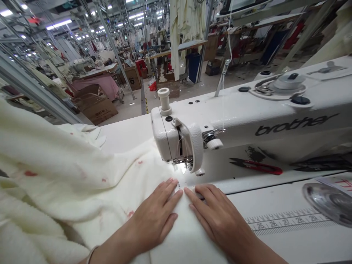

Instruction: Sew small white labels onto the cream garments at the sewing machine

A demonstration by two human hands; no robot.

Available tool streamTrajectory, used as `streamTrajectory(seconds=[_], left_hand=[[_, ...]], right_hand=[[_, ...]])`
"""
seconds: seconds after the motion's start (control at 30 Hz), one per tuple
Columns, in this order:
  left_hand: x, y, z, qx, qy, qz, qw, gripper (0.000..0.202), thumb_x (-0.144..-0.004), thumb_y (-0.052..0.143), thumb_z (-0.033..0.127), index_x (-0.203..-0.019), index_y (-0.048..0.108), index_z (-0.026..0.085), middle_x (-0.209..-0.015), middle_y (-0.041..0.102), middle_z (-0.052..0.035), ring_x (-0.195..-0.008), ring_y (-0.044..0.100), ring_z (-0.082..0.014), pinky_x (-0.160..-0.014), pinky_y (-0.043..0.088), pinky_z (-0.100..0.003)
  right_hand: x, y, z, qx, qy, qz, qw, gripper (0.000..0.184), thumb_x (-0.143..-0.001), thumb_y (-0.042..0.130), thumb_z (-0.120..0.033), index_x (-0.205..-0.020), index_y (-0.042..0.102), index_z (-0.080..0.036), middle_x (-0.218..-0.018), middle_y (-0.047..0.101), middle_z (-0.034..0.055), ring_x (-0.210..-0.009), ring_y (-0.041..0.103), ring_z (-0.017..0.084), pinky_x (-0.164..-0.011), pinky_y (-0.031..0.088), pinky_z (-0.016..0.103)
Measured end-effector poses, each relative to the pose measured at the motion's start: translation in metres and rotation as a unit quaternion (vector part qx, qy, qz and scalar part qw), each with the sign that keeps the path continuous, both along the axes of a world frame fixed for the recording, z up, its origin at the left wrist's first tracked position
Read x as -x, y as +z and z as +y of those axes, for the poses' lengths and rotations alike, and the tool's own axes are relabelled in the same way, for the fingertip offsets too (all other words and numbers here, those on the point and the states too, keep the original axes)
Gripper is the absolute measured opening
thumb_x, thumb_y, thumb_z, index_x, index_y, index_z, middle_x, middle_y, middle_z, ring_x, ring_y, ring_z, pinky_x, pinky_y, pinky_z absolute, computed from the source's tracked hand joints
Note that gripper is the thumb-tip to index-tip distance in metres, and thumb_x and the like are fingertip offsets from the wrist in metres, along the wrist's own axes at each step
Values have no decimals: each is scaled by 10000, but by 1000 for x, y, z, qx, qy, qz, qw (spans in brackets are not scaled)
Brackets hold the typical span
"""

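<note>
Cream, fleecy fabric (pixel 110 194) with small red marks spreads over the bed of a white sewing machine (pixel 176 135) and bunches up at the left. My left hand (pixel 154 212) lies flat on the fabric, fingers stretched toward the lit presser foot (pixel 183 167). On the fabric's right edge rests my right hand (pixel 217 214), its fingers extended and pointing at the same spot. The fingertips of both hands are close together just in front of the foot. A small dark-marked strip, perhaps a label, shows between them. The needle tip is too small to make out.
Red-handled thread snips (pixel 258 167) lie under the machine arm, with dark tools (pixel 324 163) farther right. A printed ruler scale (pixel 288 220) runs along the table, beside a clear round object (pixel 330 203). Cardboard boxes (pixel 95 106) stand on the floor beyond.
</note>
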State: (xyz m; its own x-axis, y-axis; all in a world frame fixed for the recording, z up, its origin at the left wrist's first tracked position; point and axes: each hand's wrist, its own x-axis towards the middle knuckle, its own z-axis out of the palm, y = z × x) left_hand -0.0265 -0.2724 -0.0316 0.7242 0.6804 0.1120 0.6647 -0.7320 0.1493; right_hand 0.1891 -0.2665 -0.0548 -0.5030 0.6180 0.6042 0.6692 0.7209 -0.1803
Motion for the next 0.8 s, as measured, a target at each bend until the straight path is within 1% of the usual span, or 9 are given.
streamTrajectory(seconds=[0.13, 0.27, 0.47, 0.67, 0.73, 0.8], left_hand=[[0, -1, -1, 8, 2, -9, 1000, 528, -927, 433, 195, -1432, 308, 105, -1504, 306, -167, -1410, 254, -276, -1107, 386, -457], [-1, -2, 0, 15, 4, -21, 1000, 536, -934, 428, 201, -1445, 291, 117, -1505, 306, -160, -1408, 258, -277, -1100, 396, -463], [1, -2, 0, 4, 2, -9, 1000, 547, -935, 428, 200, -1452, 277, 104, -1518, 276, -160, -1417, 234, -281, -1104, 393, -464], [0, -3, 0, -4, -3, -12, 1000, 541, -929, 431, 190, -1443, 295, 93, -1512, 290, -162, -1414, 239, -285, -1108, 385, -466], [0, -4, -1, -9, -3, 0, 1000, 536, -936, 425, 200, -1444, 293, 91, -1515, 285, -161, -1416, 236, -283, -1104, 392, -460], [0, -4, -1, -13, -5, 12, 1000, 530, -943, 417, 213, -1444, 295, 90, -1518, 277, -160, -1417, 231, -283, -1096, 402, -458]], right_hand=[[0, -1, 0, -1, -4, -4, 1000, 264, -962, 400, -96, -1140, 589, -51, -963, 545, 142, -891, 506, 245, -717, 476, 384], [1, -2, -1, -6, -2, 0, 1000, 260, -951, 412, -86, -1137, 587, -38, -954, 538, 145, -881, 510, 250, -700, 471, 387], [3, -1, 1, -2, 2, 13, 1000, 256, -946, 411, -80, -1126, 590, -41, -935, 538, 136, -868, 510, 245, -690, 464, 372], [1, 1, -2, 11, 2, 26, 1000, 265, -947, 400, -89, -1125, 595, -63, -925, 548, 125, -848, 530, 233, -690, 482, 369], [-4, 6, 4, 45, 0, 35, 998, 284, -966, 364, -125, -1123, 599, -94, -924, 561, 112, -841, 550, 212, -688, 503, 335], [-7, 11, 20, 68, -12, 17, 997, 339, -968, 301, -143, -1099, 614, -127, -934, 592, 112, -875, 578, 208, -692, 523, 310]])
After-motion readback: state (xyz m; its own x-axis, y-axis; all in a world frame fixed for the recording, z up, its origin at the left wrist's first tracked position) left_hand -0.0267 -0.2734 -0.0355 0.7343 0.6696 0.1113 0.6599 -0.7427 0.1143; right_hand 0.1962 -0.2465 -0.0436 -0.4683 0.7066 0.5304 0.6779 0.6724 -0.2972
